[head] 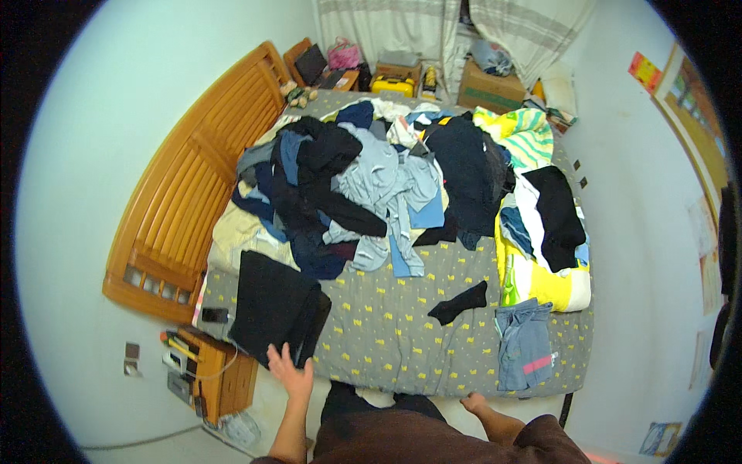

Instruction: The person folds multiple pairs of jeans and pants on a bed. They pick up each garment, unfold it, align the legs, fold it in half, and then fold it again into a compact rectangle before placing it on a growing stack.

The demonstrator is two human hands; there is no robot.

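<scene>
My left hand (291, 373) has its fingers spread at the near edge of the bed, by the lower end of folded black garments (272, 301). Nothing is in its grasp. Low against the mattress edge is my right hand (475, 401); its fingers are partly hidden. A single black sock (461, 303) lies flat on the grey patterned bedsheet (394, 336). To the right, folded blue-grey jeans (523, 348) rest near the bed's corner. Farther back spreads a heap of loose clothes, with a light grey shirt (377, 168) and a dark garment (466, 168) on top.
A wooden headboard (185, 203) borders the bed's left side. A nightstand (226, 371) stands at the near left, and a phone (214, 315) with a cable lies on the bed above it. Right of the heap is a yellow-and-white blanket (545, 287) under more clothes. Cardboard boxes (490, 87) stand beyond.
</scene>
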